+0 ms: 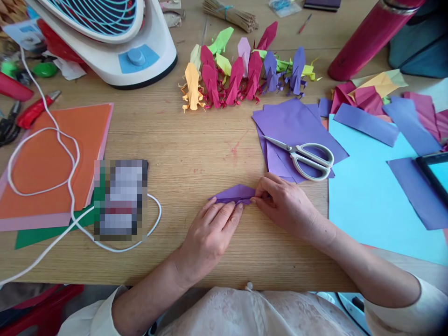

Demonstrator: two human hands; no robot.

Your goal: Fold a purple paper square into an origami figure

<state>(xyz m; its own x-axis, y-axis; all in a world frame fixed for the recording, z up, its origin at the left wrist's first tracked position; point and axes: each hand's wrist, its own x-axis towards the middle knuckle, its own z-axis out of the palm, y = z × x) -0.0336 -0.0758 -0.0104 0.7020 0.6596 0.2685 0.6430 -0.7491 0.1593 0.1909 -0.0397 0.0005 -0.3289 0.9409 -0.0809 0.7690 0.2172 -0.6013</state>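
A narrow folded piece of purple paper (235, 192) lies on the wooden table (182, 149) in front of me. My left hand (214, 228) rests on its near edge, fingers stretched out flat and pressing it down. At the paper's right end, my right hand (287, 205) pinches the tip between thumb and fingers. Just beyond my right hand are purple paper sheets (290, 116), with grey-handled scissors (308, 158) lying shut on top of them. Folded paper figures (236, 81) in several colours stand grouped at the back.
A white fan (150, 56) stands at the back left. Orange sheets (59, 158), a phone (121, 200) and a white cable (75, 163) lie on the left. To the right are light-blue paper (371, 196), purple strips (366, 123) and a red bottle (371, 39).
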